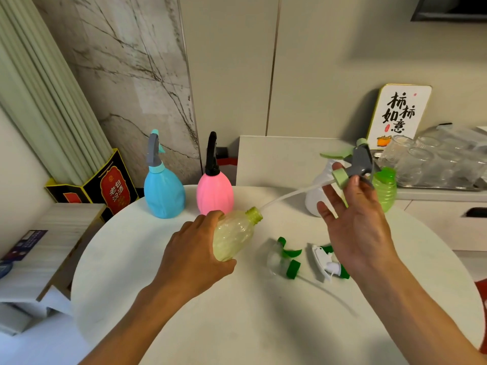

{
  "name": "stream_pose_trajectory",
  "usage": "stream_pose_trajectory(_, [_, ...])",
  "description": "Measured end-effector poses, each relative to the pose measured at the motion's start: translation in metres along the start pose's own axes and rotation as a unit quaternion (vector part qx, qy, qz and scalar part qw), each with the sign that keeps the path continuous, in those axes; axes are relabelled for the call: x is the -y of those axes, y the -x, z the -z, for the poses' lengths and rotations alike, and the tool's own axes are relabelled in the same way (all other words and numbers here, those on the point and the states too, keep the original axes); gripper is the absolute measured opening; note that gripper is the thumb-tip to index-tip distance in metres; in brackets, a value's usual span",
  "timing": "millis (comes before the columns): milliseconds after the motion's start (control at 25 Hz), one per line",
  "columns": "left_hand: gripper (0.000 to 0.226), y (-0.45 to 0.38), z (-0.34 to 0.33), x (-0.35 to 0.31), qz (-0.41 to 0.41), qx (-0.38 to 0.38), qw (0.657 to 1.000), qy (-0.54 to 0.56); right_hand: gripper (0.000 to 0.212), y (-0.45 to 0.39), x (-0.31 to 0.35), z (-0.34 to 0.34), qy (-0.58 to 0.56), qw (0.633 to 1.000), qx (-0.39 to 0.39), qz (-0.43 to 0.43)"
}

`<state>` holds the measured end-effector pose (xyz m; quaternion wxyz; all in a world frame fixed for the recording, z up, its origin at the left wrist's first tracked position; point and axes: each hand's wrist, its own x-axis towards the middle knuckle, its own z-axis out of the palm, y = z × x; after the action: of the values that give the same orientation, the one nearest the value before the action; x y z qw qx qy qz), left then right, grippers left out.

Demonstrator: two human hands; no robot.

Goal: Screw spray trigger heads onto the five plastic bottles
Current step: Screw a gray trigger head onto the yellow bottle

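Presently: third head going on, by the look of the table; blue bottle (163, 192) and pink bottle (214, 192), beyond the left hand, already carry heads.
Left hand (196, 255): closed round the body of the yellow bottle (233, 234), tilted with its open neck toward the right hand.
Right hand (359, 221): loosely open, fingertips pinching the grey-and-green spray head (354, 167) by its collar; palm empty.
Tube (287, 194): runs from the head down to the bottle mouth, tip at or just inside it.
Advice: feed the tube fully in, bring the bottle upright, seat the collar square on the thread, then turn; a crooked start would likely cross-thread.
Remaining: white bottle (320, 192) and green bottle (384, 189) beyond the right hand, both seemingly without heads; two loose heads, green-trimmed (286, 256) and white (326, 263), on the table (237, 325) below that hand.
Unclear: white bottle's neck hidden by the held head; loose heads blurred, one partly behind the right wrist; tube tip's depth cannot be told.
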<state>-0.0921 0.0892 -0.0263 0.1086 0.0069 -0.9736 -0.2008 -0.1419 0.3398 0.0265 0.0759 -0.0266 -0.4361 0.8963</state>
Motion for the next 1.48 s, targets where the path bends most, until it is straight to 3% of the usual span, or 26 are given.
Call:
stream_pose_trajectory(200, [0.084, 0.0, 0.001, 0.007, 0.027, 0.023, 0.999, -0.029, 0.009, -0.006, 0.017, 0.001, -0.011, 1.0, 0.004, 0.026])
stream_pose_trajectory(600, [0.083, -0.001, -0.002, 0.005, 0.013, 0.024, 1.0, -0.015, 0.003, -0.002, 0.004, 0.002, -0.012, 1.0, 0.006, -0.006])
stream_pose_trajectory(800, [0.086, -0.001, 0.0, 0.0, -0.02, -0.01, 1.0, 0.015, 0.044, 0.015, -0.02, -0.008, 0.063, 0.997, 0.039, -0.02])
stream_pose_trajectory(1000, [0.088, 0.002, 0.001, -0.002, -0.072, -0.041, 0.997, -0.007, 0.085, 0.03, -0.042, -0.014, 0.172, 0.974, 0.141, -0.032])
stream_pose_trajectory(1120, [0.088, 0.003, 0.004, -0.002, -0.081, -0.041, 0.996, -0.018, 0.084, 0.029, -0.041, -0.014, 0.2, 0.961, 0.193, 0.001])
stream_pose_trajectory(1240, [0.087, 0.004, 0.007, -0.004, -0.099, -0.054, 0.993, -0.026, 0.066, 0.027, -0.038, -0.012, 0.233, 0.946, 0.223, 0.021])
stream_pose_trajectory(1320, [0.087, 0.005, 0.01, -0.005, -0.1, -0.065, 0.993, -0.026, 0.044, 0.027, -0.036, -0.01, 0.307, 0.916, 0.252, 0.058])
stream_pose_trajectory(1400, [0.086, 0.005, 0.013, -0.005, -0.099, -0.071, 0.992, -0.036, 0.033, 0.028, -0.032, -0.008, 0.434, 0.843, 0.293, 0.124])
stream_pose_trajectory(1480, [0.087, 0.005, 0.014, -0.005, -0.104, -0.063, 0.992, -0.046, 0.037, 0.028, -0.029, -0.005, 0.539, 0.757, 0.321, 0.183])
